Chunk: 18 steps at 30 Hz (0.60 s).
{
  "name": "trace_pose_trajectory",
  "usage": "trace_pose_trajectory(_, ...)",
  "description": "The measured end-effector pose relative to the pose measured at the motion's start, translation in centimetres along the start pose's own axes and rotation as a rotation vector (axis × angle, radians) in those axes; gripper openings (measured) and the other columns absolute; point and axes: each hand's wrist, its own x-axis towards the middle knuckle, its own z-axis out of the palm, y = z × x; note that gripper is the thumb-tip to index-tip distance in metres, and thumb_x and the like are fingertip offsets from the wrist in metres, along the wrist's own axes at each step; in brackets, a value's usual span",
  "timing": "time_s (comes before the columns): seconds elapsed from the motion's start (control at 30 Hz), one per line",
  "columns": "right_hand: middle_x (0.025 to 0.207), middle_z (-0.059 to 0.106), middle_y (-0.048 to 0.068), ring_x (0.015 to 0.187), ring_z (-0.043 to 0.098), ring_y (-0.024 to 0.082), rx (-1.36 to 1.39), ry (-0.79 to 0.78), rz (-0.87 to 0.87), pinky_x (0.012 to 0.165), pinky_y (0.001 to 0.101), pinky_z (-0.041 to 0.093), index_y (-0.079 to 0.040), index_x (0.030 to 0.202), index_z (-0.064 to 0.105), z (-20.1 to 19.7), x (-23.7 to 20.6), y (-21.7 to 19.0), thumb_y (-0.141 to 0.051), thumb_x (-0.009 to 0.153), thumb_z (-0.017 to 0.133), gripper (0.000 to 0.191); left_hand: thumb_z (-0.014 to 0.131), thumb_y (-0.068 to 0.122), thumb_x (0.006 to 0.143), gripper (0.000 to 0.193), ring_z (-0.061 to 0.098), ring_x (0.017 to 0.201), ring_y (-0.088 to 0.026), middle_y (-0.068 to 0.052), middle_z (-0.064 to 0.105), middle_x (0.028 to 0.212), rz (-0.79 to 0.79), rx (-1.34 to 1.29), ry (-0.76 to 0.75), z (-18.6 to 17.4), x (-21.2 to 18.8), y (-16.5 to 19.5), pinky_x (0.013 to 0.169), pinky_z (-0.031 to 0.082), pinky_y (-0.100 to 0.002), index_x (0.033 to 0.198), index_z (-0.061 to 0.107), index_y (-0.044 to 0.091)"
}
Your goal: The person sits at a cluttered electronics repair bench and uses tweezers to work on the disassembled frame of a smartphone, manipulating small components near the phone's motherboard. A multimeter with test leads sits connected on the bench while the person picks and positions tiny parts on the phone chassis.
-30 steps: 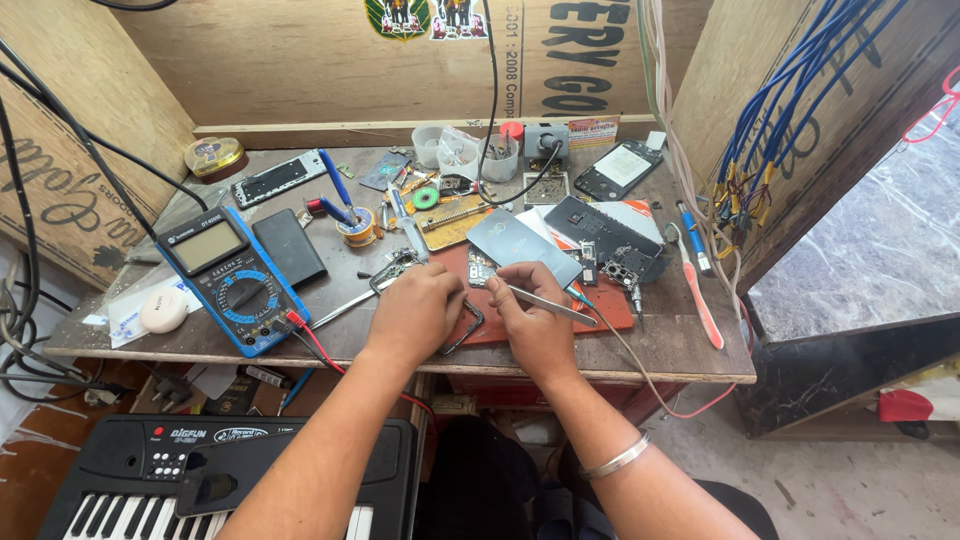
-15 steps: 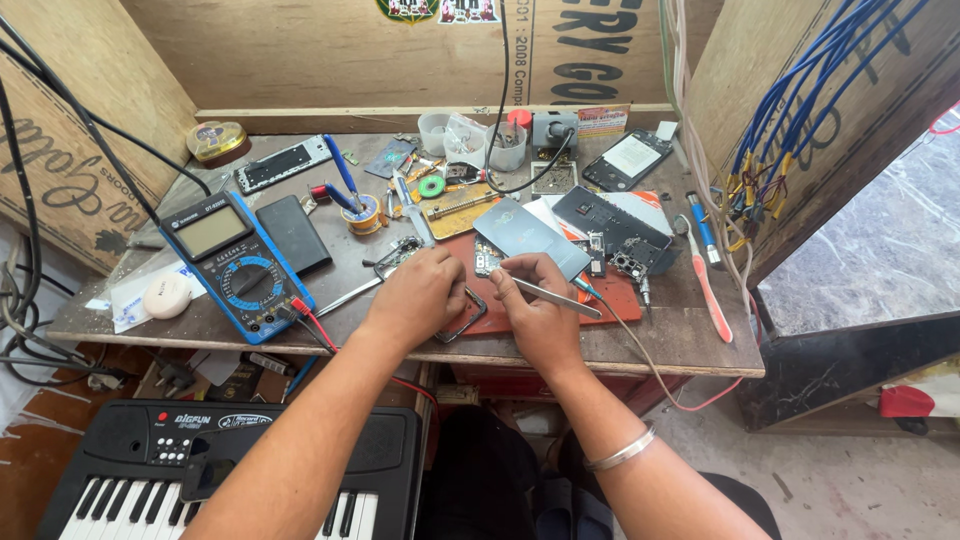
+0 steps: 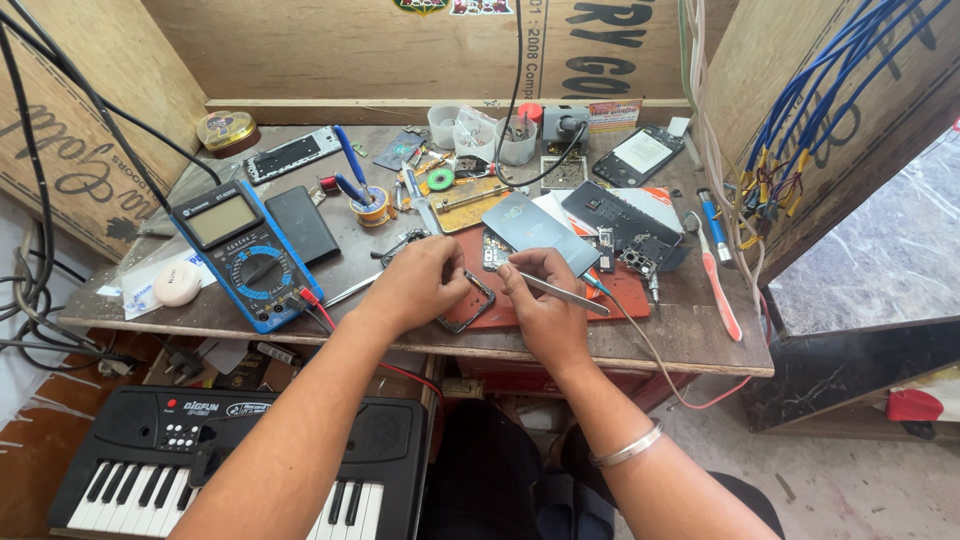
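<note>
My left hand [image 3: 425, 283] rests on a red work mat [image 3: 620, 290] at the front of a wooden bench and pinches a small dark phone frame [image 3: 468, 305]. My right hand [image 3: 540, 310] sits just right of it, gripping metal tweezers [image 3: 565, 293] whose handle points right; their tips are hidden by my fingers near the frame. A grey phone back panel [image 3: 535, 230] lies just beyond both hands.
A blue multimeter [image 3: 245, 253] with red lead and a black phone [image 3: 302, 222] lie left. Opened phones [image 3: 640, 155], circuit parts, plastic cups [image 3: 480, 130], a solder spool [image 3: 372, 208] and a red-handled tool [image 3: 718, 285] crowd the back and right. A keyboard [image 3: 230, 460] sits below the bench.
Both hands stay on the mat at the phone frame with only small finger shifts; the camera has tilted slightly, moving the bench upward in view.
</note>
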Motion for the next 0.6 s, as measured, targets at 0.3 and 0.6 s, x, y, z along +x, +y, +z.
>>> trace_pose_trajectory(0.3,0.09,0.076,0.008,0.076,0.074,0.012,0.004,0.004,0.0,0.067,0.0257,0.058,-0.002,0.105,0.066,0.0,0.0,0.1,-0.019,0.094,0.074,0.021,0.051,0.007,0.094,0.01,0.058,0.085,-0.039,-0.019,0.058,0.085,0.115,-0.153,0.251,-0.9,-5.7,5.2,0.078,0.047,-0.048,0.088,0.055,0.0)
trace_pose_trajectory(0.6,0.091,0.076,0.007,0.077,0.074,0.012,0.034,-0.006,0.005,0.067,0.0263,0.058,-0.002,0.105,0.066,0.0,-0.1,0.2,-0.018,0.094,0.074,0.021,0.074,0.02,0.073,0.051,0.065,0.092,-0.032,-0.012,0.067,0.103,-0.161,0.313,0.106,1.1,-13.9,9.3,0.075,0.049,-0.045,0.12,0.066,0.003)
